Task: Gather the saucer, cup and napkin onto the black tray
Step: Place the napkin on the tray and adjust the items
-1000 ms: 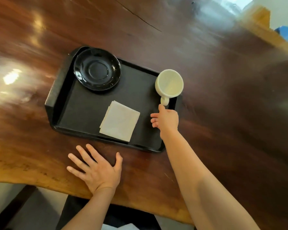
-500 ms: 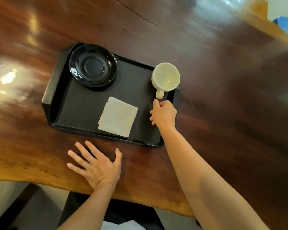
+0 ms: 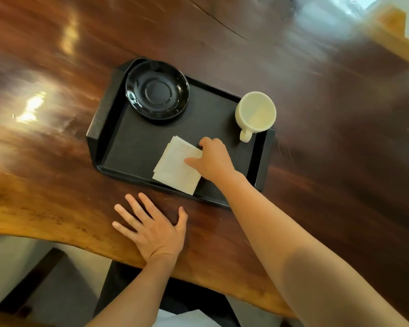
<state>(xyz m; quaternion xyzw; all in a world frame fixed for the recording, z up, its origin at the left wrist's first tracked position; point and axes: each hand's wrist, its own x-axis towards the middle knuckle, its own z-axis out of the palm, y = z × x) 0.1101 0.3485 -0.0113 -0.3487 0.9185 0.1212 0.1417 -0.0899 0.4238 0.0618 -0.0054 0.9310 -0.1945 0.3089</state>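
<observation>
The black tray (image 3: 137, 147) lies on the wooden table. A glossy black saucer (image 3: 157, 89) sits in its far left corner. An empty cream cup (image 3: 256, 113) stands upright in the far right corner, handle toward me. A folded white napkin (image 3: 175, 168) lies near the tray's front rim. My right hand (image 3: 214, 159) rests on the napkin's right edge, fingers touching the paper; whether it pinches the napkin is unclear. My left hand (image 3: 154, 230) lies flat on the table in front of the tray, fingers spread, holding nothing.
The dark polished table (image 3: 316, 114) reaches far to the right and back, with a crack in the wood at the far side. Its near edge (image 3: 57, 234) runs just under my left wrist. A lighter wooden piece (image 3: 392, 27) stands at the far right.
My right hand let go of the cup handle and moved left onto the napkin. The cup stays on the tray. My left hand has not moved.
</observation>
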